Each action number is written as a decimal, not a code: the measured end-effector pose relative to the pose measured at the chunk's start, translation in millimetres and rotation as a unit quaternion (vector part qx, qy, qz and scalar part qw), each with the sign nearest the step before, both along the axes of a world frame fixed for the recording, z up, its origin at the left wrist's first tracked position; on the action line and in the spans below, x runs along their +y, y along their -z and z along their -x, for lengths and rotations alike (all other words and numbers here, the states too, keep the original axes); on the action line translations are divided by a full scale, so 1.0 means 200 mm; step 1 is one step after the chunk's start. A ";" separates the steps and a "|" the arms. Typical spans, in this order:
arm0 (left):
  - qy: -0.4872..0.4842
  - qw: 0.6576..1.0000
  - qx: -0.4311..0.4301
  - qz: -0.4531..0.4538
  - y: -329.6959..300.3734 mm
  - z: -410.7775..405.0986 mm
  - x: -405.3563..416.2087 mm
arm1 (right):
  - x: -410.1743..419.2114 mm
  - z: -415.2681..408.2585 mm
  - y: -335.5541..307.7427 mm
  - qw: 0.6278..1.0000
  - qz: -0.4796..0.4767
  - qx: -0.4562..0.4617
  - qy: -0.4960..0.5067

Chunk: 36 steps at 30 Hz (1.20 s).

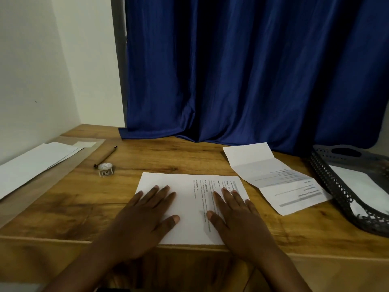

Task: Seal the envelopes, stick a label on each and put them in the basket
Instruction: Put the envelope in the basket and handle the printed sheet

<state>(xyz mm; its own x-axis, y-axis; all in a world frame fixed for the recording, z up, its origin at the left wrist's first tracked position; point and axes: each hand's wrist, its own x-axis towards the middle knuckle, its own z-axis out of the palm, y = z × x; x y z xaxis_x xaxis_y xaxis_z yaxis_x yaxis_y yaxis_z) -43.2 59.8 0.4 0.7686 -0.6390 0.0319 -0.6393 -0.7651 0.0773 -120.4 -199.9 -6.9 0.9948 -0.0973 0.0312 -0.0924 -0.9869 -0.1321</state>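
My left hand (145,216) and my right hand (235,218) both lie flat on a printed sheet (189,209) at the front of the desk (168,157). The fingers are straight and spread, so they press the sheet down and grip nothing. The envelopes (35,163) sit in a pile far off at the left edge of the desk, well apart from my hands. The basket (328,180) is at the right edge, and something white lies in it, but I cannot tell what. A folded sheet (271,178) lies between my sheet and the basket. A pen (106,155) and a small roll (105,168), maybe the labels, sit to the left of my sheet. I think the sheet could slide if I press and push, because the desk looks smooth. If I fold it crooked, it may not fit in an envelope. Reaching left for the envelopes, my arm could knock the pen or the roll away.
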 end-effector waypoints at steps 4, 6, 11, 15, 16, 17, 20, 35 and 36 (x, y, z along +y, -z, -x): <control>-0.041 0.999 0.033 -0.004 -0.05 0.01 0.12 | 0.00 0.01 -0.01 1.000 -0.005 -0.005 -0.004; -0.062 0.998 0.029 0.009 -0.06 0.04 0.17 | 0.01 0.02 -0.02 0.999 -0.034 -0.012 -0.004; -0.150 0.988 -0.028 0.025 -0.02 0.16 0.18 | 0.07 0.08 -0.09 0.991 -0.033 -0.123 -0.028; -0.205 0.975 -0.061 0.057 -0.06 0.25 0.12 | 0.21 0.18 -0.08 0.980 0.010 -0.140 -0.140; -0.211 0.973 -0.067 0.059 -0.08 0.28 0.11 | 0.25 0.18 -0.05 0.977 0.019 -0.132 -0.167; -0.217 0.972 -0.069 0.058 -0.10 0.30 0.09 | 0.29 0.19 -0.04 0.975 0.028 -0.115 -0.186; -0.226 0.968 -0.082 0.069 -0.16 0.34 0.07 | 0.34 0.20 -0.03 0.970 0.078 -0.091 -0.210; -0.051 0.683 0.361 0.633 -0.21 0.00 0.34 | 0.07 0.21 -0.16 0.845 -0.510 -0.142 -0.078; -0.038 0.686 0.359 0.632 -0.19 -0.02 0.31 | 0.05 0.19 -0.17 0.834 -0.524 -0.168 -0.052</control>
